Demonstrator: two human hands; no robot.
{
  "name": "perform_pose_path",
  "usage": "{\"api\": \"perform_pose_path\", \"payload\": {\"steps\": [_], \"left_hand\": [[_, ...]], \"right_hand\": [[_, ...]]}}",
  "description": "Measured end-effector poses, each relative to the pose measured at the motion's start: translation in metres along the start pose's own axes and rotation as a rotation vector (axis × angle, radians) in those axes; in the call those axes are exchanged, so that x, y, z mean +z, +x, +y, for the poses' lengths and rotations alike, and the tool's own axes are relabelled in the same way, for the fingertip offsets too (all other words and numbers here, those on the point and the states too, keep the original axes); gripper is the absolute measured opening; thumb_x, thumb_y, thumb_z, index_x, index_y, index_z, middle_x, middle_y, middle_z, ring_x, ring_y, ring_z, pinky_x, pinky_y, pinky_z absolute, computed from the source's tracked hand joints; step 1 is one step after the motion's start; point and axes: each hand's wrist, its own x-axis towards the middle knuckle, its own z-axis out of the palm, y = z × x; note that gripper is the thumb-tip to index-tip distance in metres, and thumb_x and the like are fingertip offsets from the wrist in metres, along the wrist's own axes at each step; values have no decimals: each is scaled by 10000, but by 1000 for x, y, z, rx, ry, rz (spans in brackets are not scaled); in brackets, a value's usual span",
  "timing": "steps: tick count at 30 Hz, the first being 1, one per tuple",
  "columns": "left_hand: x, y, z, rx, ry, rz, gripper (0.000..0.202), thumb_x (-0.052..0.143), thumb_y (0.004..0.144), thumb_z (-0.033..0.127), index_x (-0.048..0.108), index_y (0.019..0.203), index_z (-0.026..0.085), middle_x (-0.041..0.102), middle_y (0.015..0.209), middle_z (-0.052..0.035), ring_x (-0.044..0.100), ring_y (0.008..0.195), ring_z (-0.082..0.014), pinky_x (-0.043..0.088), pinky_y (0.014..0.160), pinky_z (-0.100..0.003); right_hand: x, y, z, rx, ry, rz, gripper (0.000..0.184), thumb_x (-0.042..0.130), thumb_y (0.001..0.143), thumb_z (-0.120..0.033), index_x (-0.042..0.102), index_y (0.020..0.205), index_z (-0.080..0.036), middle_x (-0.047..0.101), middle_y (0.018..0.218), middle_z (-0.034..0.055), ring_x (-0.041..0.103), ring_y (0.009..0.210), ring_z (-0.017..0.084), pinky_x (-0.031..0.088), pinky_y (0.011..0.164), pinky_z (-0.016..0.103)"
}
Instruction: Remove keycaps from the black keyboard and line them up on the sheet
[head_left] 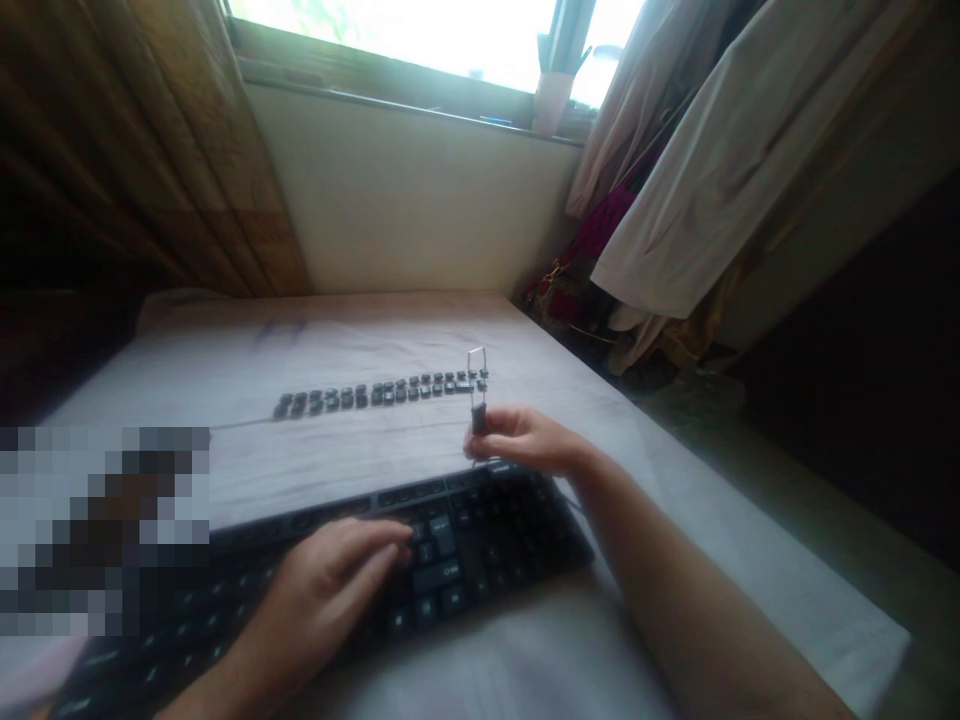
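Note:
A black keyboard (480,560) lies at an angle in front of me on a white cloth-covered surface. Over its middle rests my left hand (341,570), thumb and forefinger brought close together at the keys; whatever lies between the tips is too small to make out. Just above the keyboard's far right edge, my right hand (517,435) grips a wire keycap puller (478,415) by its dark handle, the wire loop pointing up and with nothing seen in it. Beyond the keyboard, loose black keycaps (375,394) form two long rows.
The white cloth surface (360,335) reaches back to a pale wall (412,190) below a bright window. A brown curtain (150,150) hangs at left, and clothes (690,170) hang at right. A pixelated patch hides the left edge. The surface's edge drops away on the right.

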Motion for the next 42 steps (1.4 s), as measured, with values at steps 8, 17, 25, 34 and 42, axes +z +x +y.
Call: {"api": "perform_pose_path", "payload": {"steps": [8, 17, 25, 34, 42], "left_hand": [[1, -1, -1, 79, 46, 12, 199, 536, 878, 252, 686, 1005, 282, 750, 879, 9, 709, 777, -145, 574, 697, -229], [2, -6, 5, 272, 270, -34, 251, 541, 862, 205, 640, 1081, 277, 730, 970, -1, 676, 902, -170, 556, 784, -294], [18, -18, 7, 260, 610, -60, 681, 641, 763, 502, 447, 1378, 283, 425, 1475, -73, 380, 1335, -334, 282, 1090, -562], [20, -20, 0, 236, 669, -140, 808, 668, 715, 508, 359, 1433, 306, 362, 1511, -90, 363, 1341, -367, 231, 1085, -603], [14, -17, -3, 269, 662, -223, 838, 648, 746, 506, 266, 1470, 327, 337, 1523, -87, 372, 1337, -373, 278, 1062, -614]], "right_hand": [[2, -4, 11, 52, -47, -9, 175, 689, 719, -294, 603, 761, -147, 558, 654, -50, 498, 602, 86, 396, 600, 238], [6, -17, 15, 40, -62, -22, 159, 674, 731, -267, 560, 773, -166, 559, 663, -45, 512, 615, 91, 428, 624, 243], [3, -23, 23, 21, -118, 28, 204, 659, 782, -336, 635, 887, -162, 636, 759, -4, 588, 715, 131, 487, 722, 300], [2, -24, 21, -196, -411, -4, 123, 589, 845, -235, 683, 898, -176, 695, 822, 20, 638, 784, 151, 502, 769, 306], [16, -24, 16, -327, -751, 10, 145, 532, 885, -202, 671, 899, -162, 678, 851, 69, 635, 785, 174, 506, 740, 299]]}}
